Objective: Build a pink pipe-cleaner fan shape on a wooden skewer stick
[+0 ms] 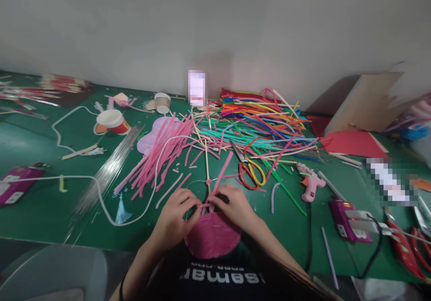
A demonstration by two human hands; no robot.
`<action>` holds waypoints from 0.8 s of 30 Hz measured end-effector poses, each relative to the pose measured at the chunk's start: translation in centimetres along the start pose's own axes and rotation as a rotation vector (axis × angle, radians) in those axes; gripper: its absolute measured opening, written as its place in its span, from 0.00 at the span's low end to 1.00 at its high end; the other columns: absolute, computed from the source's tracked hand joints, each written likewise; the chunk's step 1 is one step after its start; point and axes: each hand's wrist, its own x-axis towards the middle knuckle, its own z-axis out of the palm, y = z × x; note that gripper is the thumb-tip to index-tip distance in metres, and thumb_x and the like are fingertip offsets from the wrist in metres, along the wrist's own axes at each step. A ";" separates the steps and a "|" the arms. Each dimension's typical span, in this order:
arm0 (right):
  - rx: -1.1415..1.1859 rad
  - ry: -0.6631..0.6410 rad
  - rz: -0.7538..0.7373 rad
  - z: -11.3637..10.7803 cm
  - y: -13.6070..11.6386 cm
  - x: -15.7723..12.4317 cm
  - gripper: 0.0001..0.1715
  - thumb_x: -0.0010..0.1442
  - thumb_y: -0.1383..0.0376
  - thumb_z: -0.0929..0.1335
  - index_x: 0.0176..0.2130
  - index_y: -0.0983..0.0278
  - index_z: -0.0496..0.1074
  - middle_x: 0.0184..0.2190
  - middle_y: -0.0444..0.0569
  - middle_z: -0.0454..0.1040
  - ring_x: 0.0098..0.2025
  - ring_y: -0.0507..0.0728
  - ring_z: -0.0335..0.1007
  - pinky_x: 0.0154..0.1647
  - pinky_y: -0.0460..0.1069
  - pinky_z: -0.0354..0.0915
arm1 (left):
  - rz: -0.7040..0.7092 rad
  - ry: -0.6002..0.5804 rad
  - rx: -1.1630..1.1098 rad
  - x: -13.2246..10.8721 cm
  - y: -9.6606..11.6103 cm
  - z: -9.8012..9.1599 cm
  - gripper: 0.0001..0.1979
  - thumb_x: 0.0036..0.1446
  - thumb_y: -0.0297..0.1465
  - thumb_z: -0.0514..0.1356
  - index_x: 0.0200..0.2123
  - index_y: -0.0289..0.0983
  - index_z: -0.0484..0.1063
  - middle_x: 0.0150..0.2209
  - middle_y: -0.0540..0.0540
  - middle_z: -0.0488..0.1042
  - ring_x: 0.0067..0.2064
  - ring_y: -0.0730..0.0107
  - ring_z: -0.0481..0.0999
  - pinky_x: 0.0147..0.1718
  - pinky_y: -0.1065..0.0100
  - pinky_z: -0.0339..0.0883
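At the near edge of the table, a dark pink leaf-shaped piece [213, 238] rests against my front. Just above its top edge, my left hand [178, 215] has thumb and fingers pinched on a pink pipe cleaner. Close beside it, my right hand [232, 207] is also closed, on the same bundle of pink strips. One pink pipe cleaner [224, 171] stands out upward from the right fingers. A thin pale stick [207, 157] with a small pink knot runs away from between the hands. My fingertips partly hide where the strips cross.
Pink pipe cleaners [168, 150] and a multicoloured pile [262, 117] lie ahead. Scissors [251, 173], a pink glue gun [313, 185] and a purple power strip [346, 220] are on the right. A paper cup [114, 120], metal wires [104, 175] and a white cable [101, 193] lie left.
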 end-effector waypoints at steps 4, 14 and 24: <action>-0.061 0.019 0.005 -0.9 0.1 -0.2 0.10 0.61 0.57 0.70 0.35 0.61 0.77 0.37 0.50 0.75 0.46 0.58 0.68 0.47 0.53 0.62 | -0.013 -0.032 -0.051 -0.5 -0.4 -0.3 0.05 0.60 0.26 0.58 0.36 0.40 0.75 0.36 0.46 0.74 0.41 0.65 0.72 0.43 0.63 0.66; -0.118 -0.168 -0.111 -1.2 -0.7 -0.1 0.07 0.62 0.58 0.70 0.37 0.58 0.73 0.43 0.45 0.77 0.57 0.59 0.63 0.60 0.58 0.47 | -0.036 -0.082 -0.089 -1.1 -1.6 -0.4 0.07 0.61 0.27 0.58 0.40 0.40 0.76 0.39 0.46 0.74 0.43 0.66 0.73 0.44 0.64 0.66; -0.222 -0.157 -0.184 0.2 -0.1 0.7 0.05 0.61 0.62 0.70 0.37 0.60 0.71 0.39 0.46 0.77 0.52 0.59 0.65 0.56 0.58 0.49 | -0.007 -0.308 0.200 0.5 -0.4 -0.5 0.05 0.60 0.31 0.60 0.33 0.40 0.75 0.35 0.47 0.76 0.45 0.56 0.70 0.46 0.51 0.59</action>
